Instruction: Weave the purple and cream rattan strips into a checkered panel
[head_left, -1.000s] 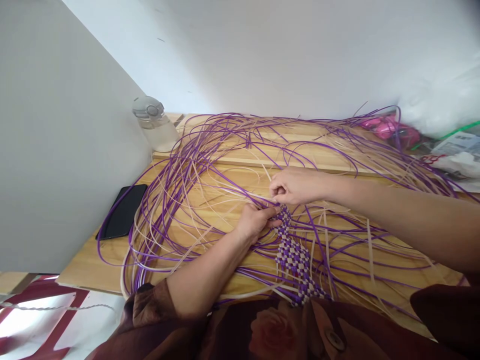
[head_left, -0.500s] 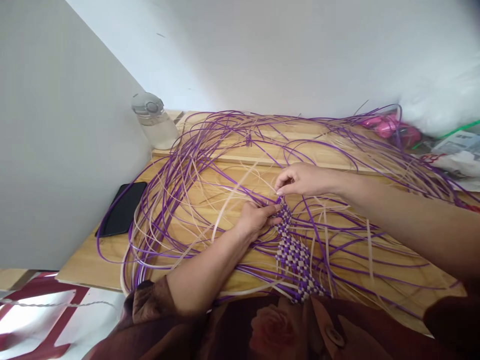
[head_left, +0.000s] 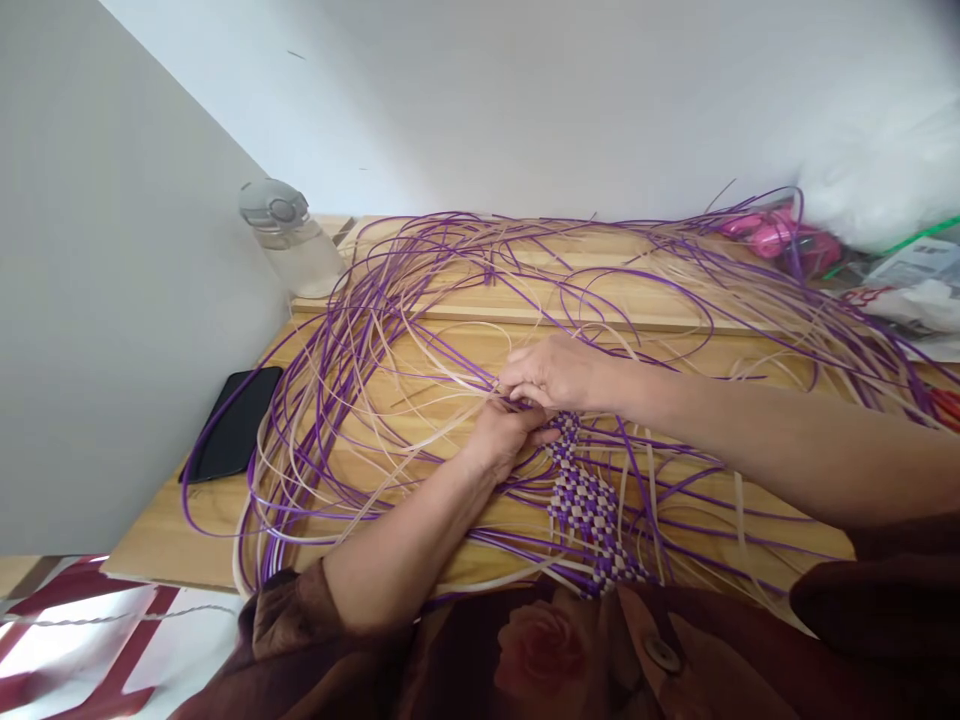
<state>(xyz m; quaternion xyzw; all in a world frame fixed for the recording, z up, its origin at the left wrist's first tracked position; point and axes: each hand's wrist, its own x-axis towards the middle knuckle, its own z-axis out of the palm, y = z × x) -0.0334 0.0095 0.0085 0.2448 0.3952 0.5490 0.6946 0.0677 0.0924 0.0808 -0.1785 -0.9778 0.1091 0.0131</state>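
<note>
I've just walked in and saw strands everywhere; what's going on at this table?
A person is working with both bare hands at the far end of a purple-and-cream woven piece. The left hand is beside that end; the right hand is curled close against it, hiding what the fingertips grip. Loose strands spread over the wooden table, with a phone and bottle at left.

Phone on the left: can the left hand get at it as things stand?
Probably yes: the phone looks within reach of the left hand, but purple and beige strands lie between, one crossing over the phone.
</note>
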